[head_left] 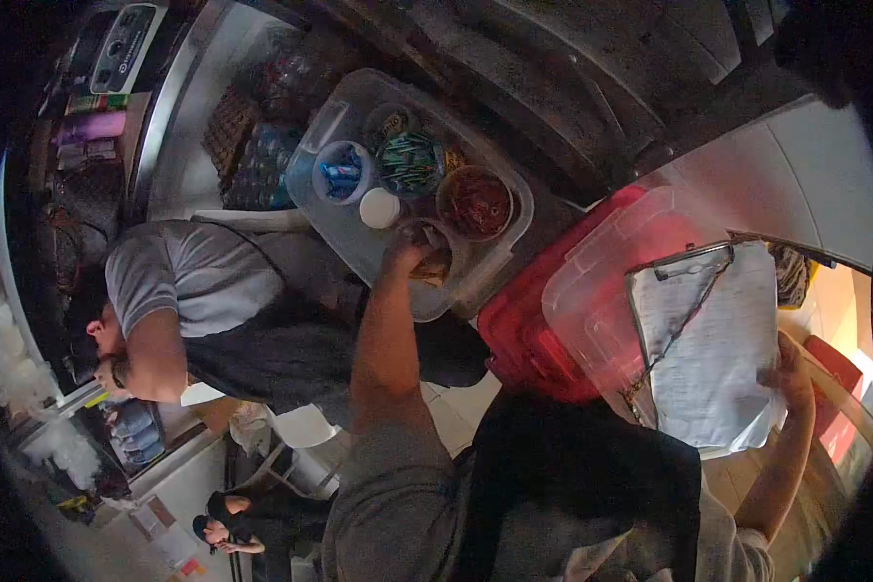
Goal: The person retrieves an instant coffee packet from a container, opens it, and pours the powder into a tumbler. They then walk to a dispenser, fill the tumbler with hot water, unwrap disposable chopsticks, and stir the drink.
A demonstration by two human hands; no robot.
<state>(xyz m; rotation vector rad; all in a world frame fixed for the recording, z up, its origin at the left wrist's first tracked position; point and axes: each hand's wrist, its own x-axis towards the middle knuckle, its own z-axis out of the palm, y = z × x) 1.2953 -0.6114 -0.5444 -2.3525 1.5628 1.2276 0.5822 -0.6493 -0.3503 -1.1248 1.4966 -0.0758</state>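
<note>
My left hand reaches into a clear round tub with something brown inside. Its fingers are mostly hidden in the tub, so I cannot see if they are closed. The tub stands in a large clear plastic bin. Beside it are a tub of dark red contents, a white-lidded cup, a tub of blue packets and a tub of green and white packets. My right hand grips the edge of a clipboard bearing written sheets.
Under the clipboard lie a clear lid or bin and a red bin. A person in a grey shirt is close by on the left. Another person in black is farther off. Bottles stand behind the clear bin.
</note>
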